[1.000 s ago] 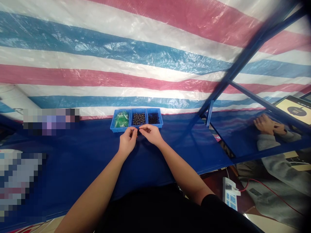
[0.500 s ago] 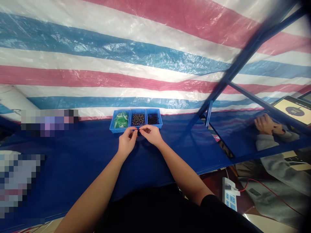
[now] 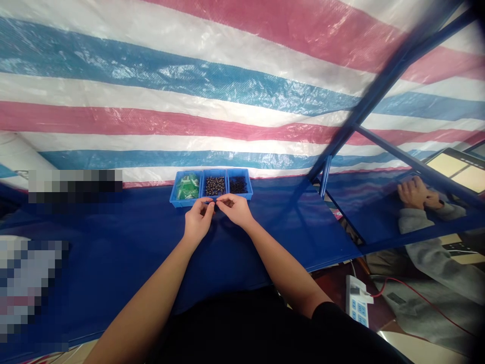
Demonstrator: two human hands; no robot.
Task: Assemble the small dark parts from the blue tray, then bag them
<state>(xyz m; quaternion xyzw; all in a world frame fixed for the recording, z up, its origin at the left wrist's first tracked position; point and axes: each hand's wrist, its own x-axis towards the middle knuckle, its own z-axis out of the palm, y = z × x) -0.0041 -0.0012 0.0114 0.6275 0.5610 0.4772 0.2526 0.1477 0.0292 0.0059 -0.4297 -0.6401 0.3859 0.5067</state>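
My left hand (image 3: 197, 218) and my right hand (image 3: 235, 208) meet in front of three blue bins, each closed in a pinch with the fingertips nearly touching. Whatever small dark piece lies between the fingertips is too small to name. Just beyond the hands, the left blue bin (image 3: 178, 203) holds green pieces in clear plastic (image 3: 188, 187). Many small brass-and-dark metal parts (image 3: 215, 185) fill the middle bin. In the right bin lie small black parts (image 3: 238, 185), which look like screws, though I cannot be sure.
A blue cloth (image 3: 129, 247) covers the table. Behind it hangs a striped plastic sheet (image 3: 227, 121). A blue metal frame (image 3: 341, 139) rises at the right, with a co-worker's clasped hands (image 3: 415, 193) beyond it. A power strip (image 3: 356, 303) sits low on the right.
Both hands keep nearly the same pinching pose, with only slight finger movement. The screen at the far right shows a different picture.
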